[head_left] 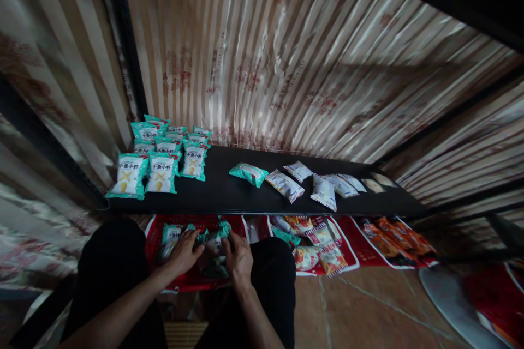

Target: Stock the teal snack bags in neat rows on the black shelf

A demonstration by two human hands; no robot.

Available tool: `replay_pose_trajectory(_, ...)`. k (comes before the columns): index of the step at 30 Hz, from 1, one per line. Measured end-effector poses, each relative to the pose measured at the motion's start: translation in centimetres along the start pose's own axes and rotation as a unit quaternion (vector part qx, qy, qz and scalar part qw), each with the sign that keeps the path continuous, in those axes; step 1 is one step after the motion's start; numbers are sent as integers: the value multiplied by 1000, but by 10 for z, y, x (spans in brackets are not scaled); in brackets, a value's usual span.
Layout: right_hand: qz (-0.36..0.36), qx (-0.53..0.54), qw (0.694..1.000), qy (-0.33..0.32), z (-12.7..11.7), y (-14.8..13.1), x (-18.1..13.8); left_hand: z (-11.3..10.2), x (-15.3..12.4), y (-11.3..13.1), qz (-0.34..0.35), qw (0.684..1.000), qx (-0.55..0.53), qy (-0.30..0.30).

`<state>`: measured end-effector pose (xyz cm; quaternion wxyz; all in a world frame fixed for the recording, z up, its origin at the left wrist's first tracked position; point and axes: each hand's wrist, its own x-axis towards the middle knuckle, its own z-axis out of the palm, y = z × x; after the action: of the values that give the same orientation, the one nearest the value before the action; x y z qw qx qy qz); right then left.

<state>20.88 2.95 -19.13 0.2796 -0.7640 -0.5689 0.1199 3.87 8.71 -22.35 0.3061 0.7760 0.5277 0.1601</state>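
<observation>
Both my hands reach down into a red basket (154,240) on the floor between my knees. The basket holds several teal snack packets (171,233). My left hand (185,252) curls its fingers over the packets in the basket's middle. My right hand (238,258) lies on the same pile, fingers bent down among the packets. What each hand has hold of is hidden in the dark pile. Above the basket a black shelf (229,196) carries upright rows of the same teal packets (161,173) at its left end.
One teal packet (248,173) lies flat mid-shelf, with several white packets (323,192) to its right. Orange and red packets (315,248) lie on red bags on the floor under the shelf. A striped curtain hangs behind. Tiled floor lies to the right.
</observation>
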Motion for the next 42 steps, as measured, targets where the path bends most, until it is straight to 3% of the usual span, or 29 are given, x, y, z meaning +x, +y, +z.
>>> replay_pose_trajectory(10,9,213,977,-8,-36,-30,22,-37,-6,15,4,976,-220,-2)
replay_pose_trajectory(18,48,259,963,-61,-52,-49,40,-62,-16,25,-24,928,-371,-22)
replay_pose_trajectory(25,40,328,940,-85,-48,-59,66,-67,-24,32,-50,917,-391,-54)
replay_pose_trajectory(32,72,403,905,-115,-44,-69,77,-84,-26,40,-63,909,-412,-18)
replay_pose_trajectory(38,134,465,874,-35,-33,-78,68,-92,-21,37,-79,904,-420,35)
replay_pose_trajectory(42,148,501,849,-83,-30,-82,53,-91,-17,42,-102,885,-448,73)
